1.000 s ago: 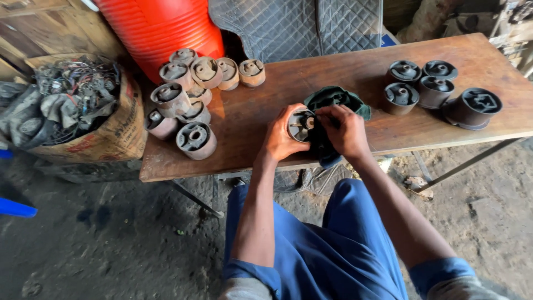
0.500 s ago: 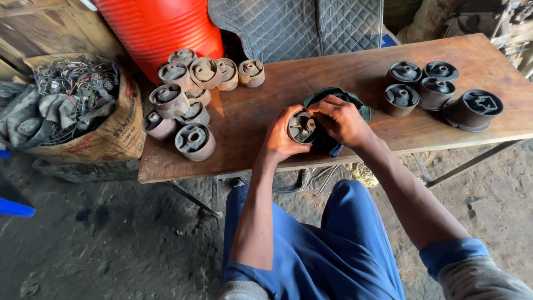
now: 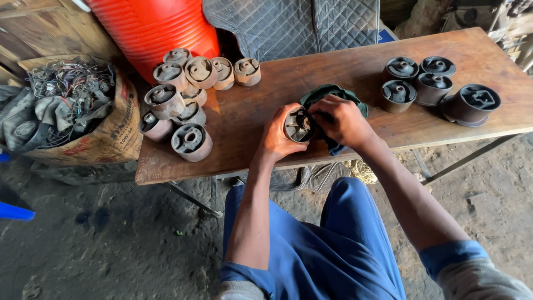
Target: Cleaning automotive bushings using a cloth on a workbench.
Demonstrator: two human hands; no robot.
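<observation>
My left hand (image 3: 276, 136) grips a round metal-and-rubber bushing (image 3: 298, 125) over the front of a brown wooden table (image 3: 333, 83). My right hand (image 3: 343, 121) holds a dark green rag (image 3: 332, 94) and presses it against the bushing's open face. The rag bunches behind and under that hand. A pile of several dusty, rusty bushings (image 3: 186, 94) lies at the table's left end. Several darker bushings (image 3: 438, 86) stand at the right end.
A cardboard box (image 3: 100, 139) full of wires and rubber scraps sits on the floor at left. A red ribbed barrel (image 3: 161, 28) and a grey quilted mat (image 3: 288, 25) stand behind the table. Dirt floor lies below; my blue trousers (image 3: 327, 250) are in front.
My right hand has shifted slightly with the rag across the bushing's face. My left hand keeps its grip on the bushing.
</observation>
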